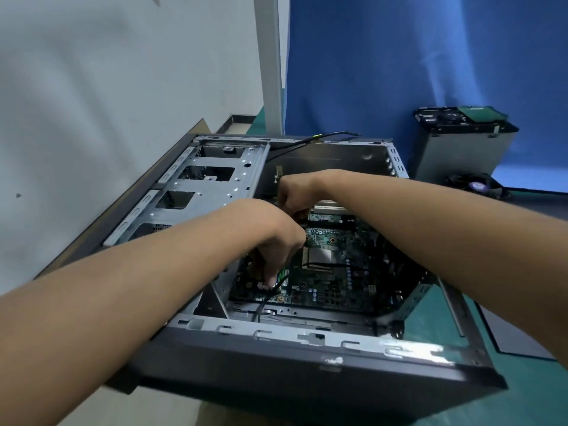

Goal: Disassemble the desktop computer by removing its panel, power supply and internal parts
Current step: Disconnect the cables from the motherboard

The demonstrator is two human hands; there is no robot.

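Note:
The open desktop case [307, 342] lies on its side with its panel off. Inside it the green motherboard [332, 272] shows, with a black cable [322, 265] across its middle. My left hand [273, 241] reaches down at the board's left edge, fingertips curled onto a part near the memory slots [281, 279]. My right hand [295, 195] is deeper in, fingers curled round something at the far end of the same edge. What either hand grips is hidden. The metal drive cage [196, 192] fills the case's left half.
A removed power supply [461, 142] stands at the back right with a drive [479, 113] on top. A loose fan [476, 186] lies in front of it. A dark panel [516, 330] lies flat at the right on the green mat [430, 309]. White wall left, blue backdrop behind.

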